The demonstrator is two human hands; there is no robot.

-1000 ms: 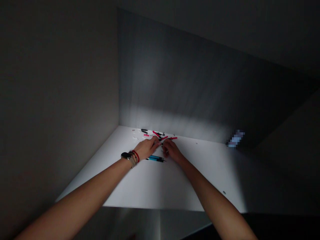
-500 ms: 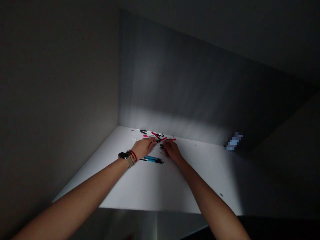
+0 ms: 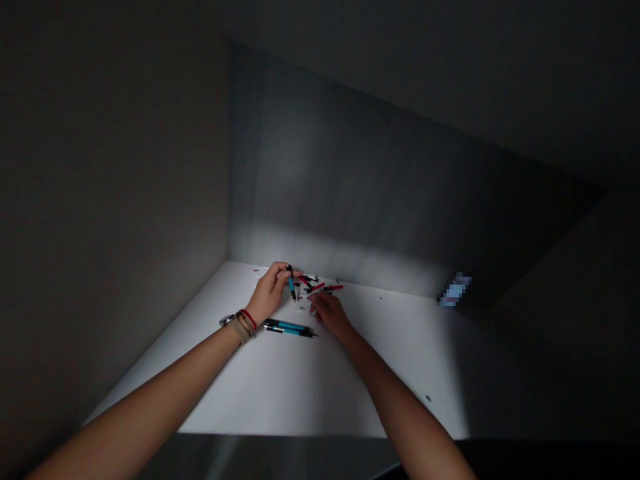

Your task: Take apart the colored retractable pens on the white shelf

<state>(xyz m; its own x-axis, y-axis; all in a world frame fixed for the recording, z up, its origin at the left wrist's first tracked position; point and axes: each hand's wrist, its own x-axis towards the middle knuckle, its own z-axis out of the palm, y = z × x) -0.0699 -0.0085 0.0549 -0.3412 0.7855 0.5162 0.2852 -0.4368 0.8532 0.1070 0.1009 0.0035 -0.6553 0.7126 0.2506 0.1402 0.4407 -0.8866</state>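
My left hand [image 3: 269, 291] is closed on a blue-and-black pen [image 3: 291, 285], held up at a steep tilt with one end down toward the tabletop. My right hand [image 3: 331, 313] is beside it on the right, fingers bent together near the tabletop; a small pale piece shows at the fingertips, too small to name. Between and behind the hands lies a loose pile of red pen parts [image 3: 316, 289] and black pieces. Closer to me, two blue-and-black pens [image 3: 290, 328] lie side by side, pointing right.
The white tabletop [image 3: 280, 393] meets a wall on the left and a grey panel [image 3: 320, 167] at the back. A blurred-out lit device [image 3: 454, 291] leans at the back right. A small dark round spot [image 3: 429, 399] marks the table near the front right. The surroundings are dim.
My left hand has lifted away from the pile and now holds a blue-and-black pen up. My right hand has drawn slightly toward me, away from the red parts. The view has shifted a little.
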